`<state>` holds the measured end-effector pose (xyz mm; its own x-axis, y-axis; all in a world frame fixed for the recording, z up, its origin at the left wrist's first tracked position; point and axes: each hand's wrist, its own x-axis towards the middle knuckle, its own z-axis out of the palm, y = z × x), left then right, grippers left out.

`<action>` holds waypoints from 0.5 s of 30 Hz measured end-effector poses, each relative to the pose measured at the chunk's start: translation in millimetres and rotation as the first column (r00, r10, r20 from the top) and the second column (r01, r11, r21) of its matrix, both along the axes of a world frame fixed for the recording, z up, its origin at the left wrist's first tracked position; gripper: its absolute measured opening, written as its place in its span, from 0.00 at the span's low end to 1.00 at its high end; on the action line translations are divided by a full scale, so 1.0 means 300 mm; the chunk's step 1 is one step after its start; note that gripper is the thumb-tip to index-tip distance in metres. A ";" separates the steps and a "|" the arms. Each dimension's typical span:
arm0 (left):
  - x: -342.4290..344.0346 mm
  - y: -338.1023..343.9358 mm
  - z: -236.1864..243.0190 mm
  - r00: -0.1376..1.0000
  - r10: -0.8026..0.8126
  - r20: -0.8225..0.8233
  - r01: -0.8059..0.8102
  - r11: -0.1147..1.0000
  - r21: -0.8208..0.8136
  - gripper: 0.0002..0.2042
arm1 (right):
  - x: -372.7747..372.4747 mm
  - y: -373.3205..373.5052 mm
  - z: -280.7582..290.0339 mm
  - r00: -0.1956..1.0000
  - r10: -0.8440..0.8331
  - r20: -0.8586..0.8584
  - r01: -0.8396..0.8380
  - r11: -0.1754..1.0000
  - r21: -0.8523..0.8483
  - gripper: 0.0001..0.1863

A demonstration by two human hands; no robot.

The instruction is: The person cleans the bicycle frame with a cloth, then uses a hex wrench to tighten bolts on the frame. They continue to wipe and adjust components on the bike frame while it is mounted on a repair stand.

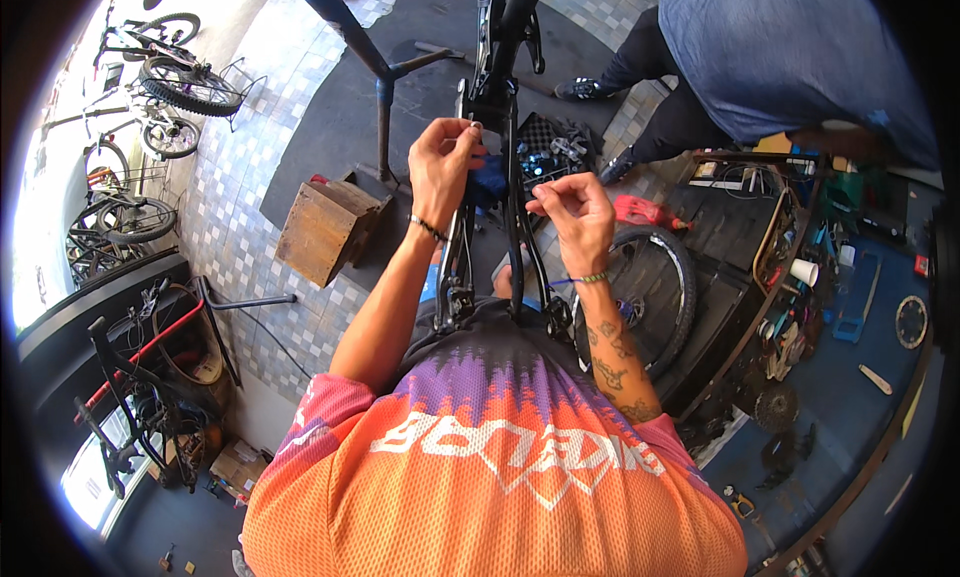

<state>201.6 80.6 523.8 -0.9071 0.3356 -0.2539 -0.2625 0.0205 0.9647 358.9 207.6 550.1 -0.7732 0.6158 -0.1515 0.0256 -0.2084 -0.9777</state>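
A black bicycle frame (pixel 513 167) hangs in front of me, its two rear arms reaching back towards my chest. My left hand (pixel 442 172) is raised beside the left arm of the frame, thumb and fingertips pinched together. Something small and pale may sit at those fingertips, too small to name. To the right of the frame, my right hand (pixel 580 217) is held up apart from it, fingers curled and thumb against the index finger. Whatever this pinch holds, if anything, cannot be made out. The rear frame ends (pixel 455 302) lie close to my shirt.
A metal stand (pixel 385 117) rises left of the frame, with a rusty-brown box (pixel 322 232) nearby. At right are a loose wheel (pixel 682 317), a red bottle-like object (pixel 648 213) and a tool-covered workbench (pixel 840 407). Another person (pixel 790 57) stands at far right. Several bicycles (pixel 190 85) line the left.
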 end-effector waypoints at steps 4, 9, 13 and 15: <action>-0.088 0.005 -0.124 0.999 0.052 0.012 -0.051 0.995 -0.082 0.10 | -0.014 0.010 -0.161 0.993 -0.005 0.114 0.023 0.988 -0.154 0.14; -0.130 0.023 -0.180 0.994 0.082 -0.076 -0.092 0.985 -0.143 0.10 | -0.019 0.034 -0.301 0.967 -0.037 0.253 0.093 0.972 -0.214 0.17; -0.186 0.031 -0.257 0.958 0.143 -0.248 -0.220 0.922 -0.319 0.13 | -0.068 0.057 -0.404 0.933 -0.023 0.360 0.105 0.972 -0.210 0.17; -0.212 0.054 -0.327 0.946 0.155 -0.284 -0.256 0.895 -0.365 0.14 | -0.098 0.049 -0.481 0.903 0.015 0.429 0.102 0.963 -0.249 0.16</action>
<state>137.9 96.8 425.9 -0.9945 0.0538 -0.0904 -0.0632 0.3813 0.9223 329.5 222.3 405.8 -0.5722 0.5406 -0.6167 0.4099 -0.4628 -0.7860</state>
